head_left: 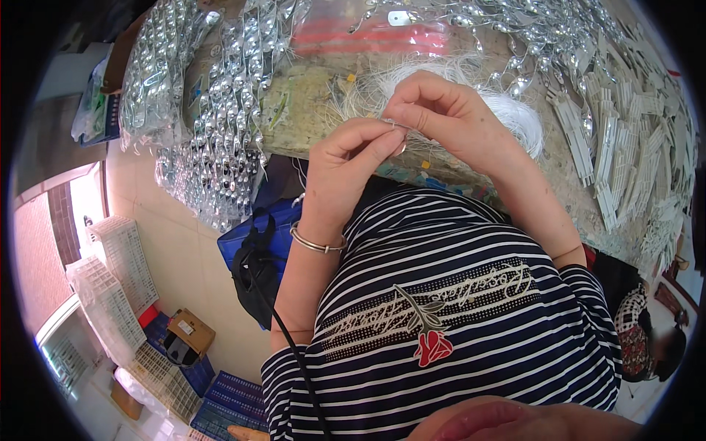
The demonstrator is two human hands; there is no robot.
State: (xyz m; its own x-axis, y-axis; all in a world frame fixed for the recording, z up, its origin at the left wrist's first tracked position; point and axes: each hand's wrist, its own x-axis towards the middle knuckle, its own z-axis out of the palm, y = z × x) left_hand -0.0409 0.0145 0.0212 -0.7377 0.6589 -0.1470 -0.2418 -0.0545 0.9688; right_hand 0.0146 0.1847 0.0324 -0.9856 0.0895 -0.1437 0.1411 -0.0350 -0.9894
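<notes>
Fingertip to fingertip, my hands meet over the near edge of the worktable (294, 110). My left hand (342, 158) is closed in a pinch, and a small shiny silver piece (401, 148) peeks out by its thumb. Just above and to the right, my right hand (448, 114) also pinches, on what looks like a thin thread running between the two hands; its exact shape is too small to make out. Behind and beside the right hand spreads a loose bundle of white threads (518, 121).
Strings of shiny silver teardrop pieces (235, 110) hang over the table's left edge; more silver pieces (518, 62) lie at the far right. Bundled white strips (607, 154) cover the right side. A blue bag (235, 242) is at my left; a cardboard box (191, 332) and stacked crates stand beyond.
</notes>
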